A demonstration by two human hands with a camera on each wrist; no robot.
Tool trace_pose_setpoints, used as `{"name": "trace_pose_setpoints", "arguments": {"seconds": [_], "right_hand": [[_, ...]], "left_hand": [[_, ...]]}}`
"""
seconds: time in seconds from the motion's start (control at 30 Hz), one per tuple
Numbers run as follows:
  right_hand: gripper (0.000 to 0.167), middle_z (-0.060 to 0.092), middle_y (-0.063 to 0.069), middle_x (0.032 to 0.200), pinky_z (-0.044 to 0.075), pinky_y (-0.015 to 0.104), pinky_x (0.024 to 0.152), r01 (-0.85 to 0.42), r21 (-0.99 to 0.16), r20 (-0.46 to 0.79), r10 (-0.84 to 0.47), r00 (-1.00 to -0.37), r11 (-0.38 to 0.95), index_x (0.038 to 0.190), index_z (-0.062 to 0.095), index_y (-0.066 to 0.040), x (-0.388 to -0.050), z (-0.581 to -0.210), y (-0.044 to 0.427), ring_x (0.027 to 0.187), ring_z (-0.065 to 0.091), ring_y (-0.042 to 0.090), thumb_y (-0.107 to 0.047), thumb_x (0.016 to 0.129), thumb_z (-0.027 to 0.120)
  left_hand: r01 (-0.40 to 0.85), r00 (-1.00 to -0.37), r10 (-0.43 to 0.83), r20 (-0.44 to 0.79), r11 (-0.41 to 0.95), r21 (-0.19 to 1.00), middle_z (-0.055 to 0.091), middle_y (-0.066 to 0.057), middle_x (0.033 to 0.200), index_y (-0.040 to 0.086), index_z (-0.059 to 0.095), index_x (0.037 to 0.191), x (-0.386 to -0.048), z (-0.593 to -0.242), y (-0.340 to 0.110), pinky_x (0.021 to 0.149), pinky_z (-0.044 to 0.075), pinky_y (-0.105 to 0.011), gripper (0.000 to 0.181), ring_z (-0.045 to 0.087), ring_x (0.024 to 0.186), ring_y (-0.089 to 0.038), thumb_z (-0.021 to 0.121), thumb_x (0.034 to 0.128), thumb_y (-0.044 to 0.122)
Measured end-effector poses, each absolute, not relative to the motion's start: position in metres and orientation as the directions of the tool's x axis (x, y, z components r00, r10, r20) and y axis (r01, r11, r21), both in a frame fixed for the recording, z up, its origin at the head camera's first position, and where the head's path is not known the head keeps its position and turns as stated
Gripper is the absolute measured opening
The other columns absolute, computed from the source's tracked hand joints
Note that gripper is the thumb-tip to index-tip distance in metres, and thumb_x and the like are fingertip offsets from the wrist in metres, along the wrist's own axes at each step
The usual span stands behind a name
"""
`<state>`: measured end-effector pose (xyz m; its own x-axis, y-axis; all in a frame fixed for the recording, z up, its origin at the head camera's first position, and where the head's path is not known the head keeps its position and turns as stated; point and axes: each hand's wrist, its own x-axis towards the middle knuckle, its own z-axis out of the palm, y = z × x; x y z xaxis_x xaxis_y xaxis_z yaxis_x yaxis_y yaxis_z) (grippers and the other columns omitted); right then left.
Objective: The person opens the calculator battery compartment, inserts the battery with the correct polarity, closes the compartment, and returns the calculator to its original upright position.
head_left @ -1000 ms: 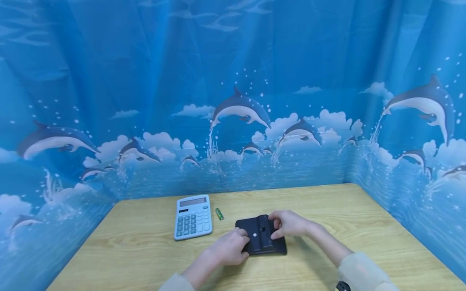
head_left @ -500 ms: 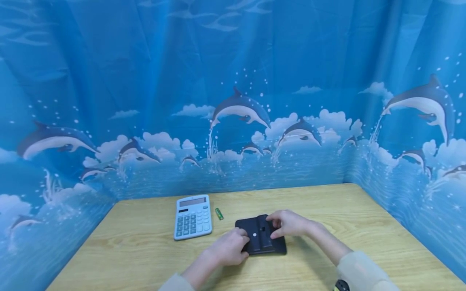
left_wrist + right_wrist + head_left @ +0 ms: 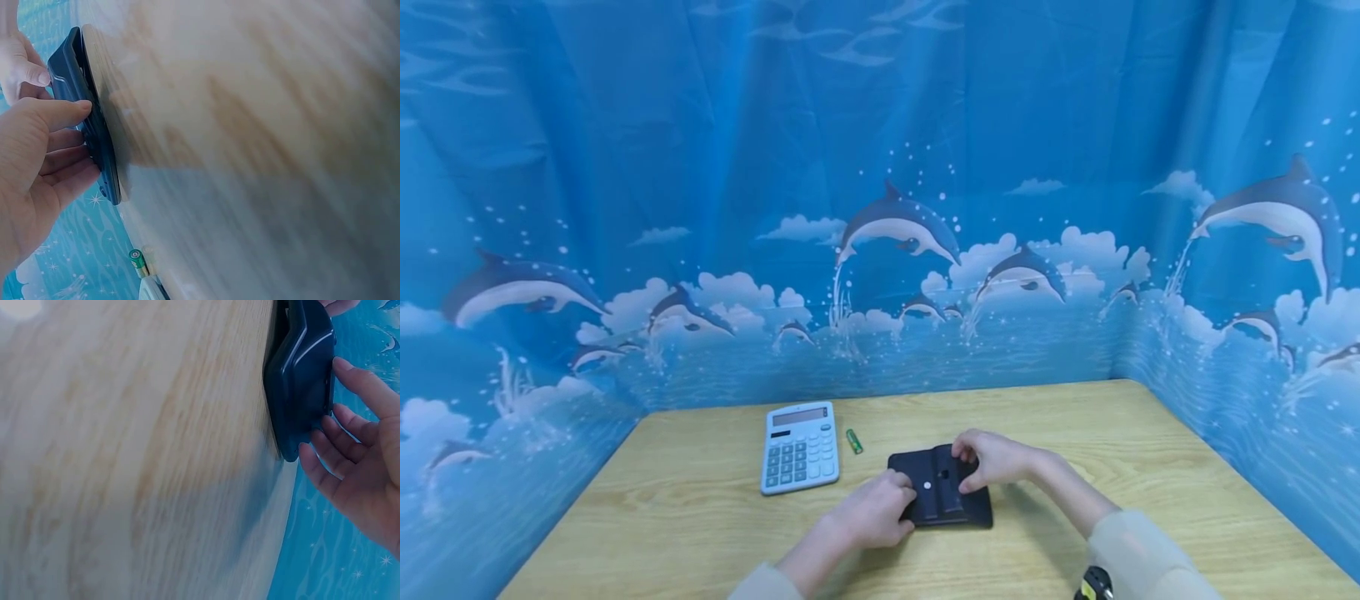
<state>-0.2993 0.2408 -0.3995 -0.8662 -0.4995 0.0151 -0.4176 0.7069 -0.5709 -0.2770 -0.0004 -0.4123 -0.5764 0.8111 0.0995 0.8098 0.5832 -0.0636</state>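
A flat black device [image 3: 927, 504] with a raised ridge across it and a small white dot lies on the table. My left hand [image 3: 876, 510] grips its left edge; in the left wrist view the thumb of that hand [image 3: 31, 156] is on one side of the device [image 3: 103, 140] and the fingers are on the other. At the ridge's right side, my right hand [image 3: 1003, 460] pinches with thumb and forefinger. The right wrist view has the right hand's [image 3: 369, 447] thumb and fingertips against the device's side [image 3: 306, 381].
A light blue calculator [image 3: 801, 450] lies left of the device on the wooden table [image 3: 685, 500]. Between them, farther back, is a small green battery [image 3: 854, 442]. A blue curtain [image 3: 880, 350] with dolphins stands behind the table and along its sides.
Both hands keep their places on the black device. The right sleeve and the dark thing at that wrist have shifted slightly left. The head view has moved very slightly.
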Motion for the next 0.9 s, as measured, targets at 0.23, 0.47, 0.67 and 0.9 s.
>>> {"name": "trace_pose_setpoints", "arguments": {"seconds": [0.23, 0.47, 0.67, 0.9], "right_hand": [[0.046, 0.052, 0.004, 0.097, 0.046, 0.034, 0.079, -0.432, -0.585, 0.052, -0.5, -0.864, 0.686, 0.102, 0.056, -0.001, -0.3005, -0.4046, 0.2427, 0.088, 0.051, 0.02, -0.017, 0.067, 0.079], [0.046, 0.051, 0.003, 0.096, 0.047, 0.031, 0.077, -0.461, -0.596, 0.096, -0.512, -0.853, 0.657, 0.102, 0.055, -0.001, -0.3002, -0.4073, 0.2443, 0.086, 0.053, 0.02, -0.016, 0.066, 0.08], [0.051, 0.052, 0.003, 0.094, 0.047, 0.03, 0.075, -0.491, -0.594, 0.117, -0.535, -0.837, 0.638, 0.108, 0.055, 0.003, -0.299, -0.4055, 0.2447, 0.084, 0.054, 0.019, -0.016, 0.067, 0.079], [0.053, 0.051, 0.003, 0.093, 0.047, 0.031, 0.077, -0.523, -0.567, 0.118, -0.566, -0.816, 0.636, 0.112, 0.057, 0.005, -0.2972, -0.4045, 0.2461, 0.085, 0.054, 0.02, -0.018, 0.069, 0.078]], "left_hand": [[0.812, -0.571, 0.814, 0.105, 0.579, -0.072, 0.061, 0.0, 0.1, 0.006, 0.069, 0.1, -0.2771, -0.4126, 0.0, 0.082, 0.046, -0.02, 0.032, 0.055, 0.092, -0.011, 0.073, 0.077, 0.029], [0.807, -0.581, 0.809, 0.094, 0.587, -0.062, 0.06, 0.0, 0.1, 0.007, 0.069, 0.1, -0.2783, -0.4128, 0.0009, 0.082, 0.046, -0.021, 0.032, 0.054, 0.093, -0.011, 0.073, 0.0772, 0.029], [0.809, -0.578, 0.811, 0.091, 0.584, -0.064, 0.061, 0.0, 0.101, 0.007, 0.069, 0.101, -0.2779, -0.412, 0.0007, 0.082, 0.046, -0.021, 0.032, 0.055, 0.093, -0.011, 0.073, 0.0775, 0.029], [0.814, -0.574, 0.814, 0.087, 0.579, -0.052, 0.061, 0.0, 0.1, 0.007, 0.069, 0.101, -0.2778, -0.4108, 0.0001, 0.083, 0.046, -0.021, 0.032, 0.054, 0.093, -0.011, 0.072, 0.078, 0.029]]}}
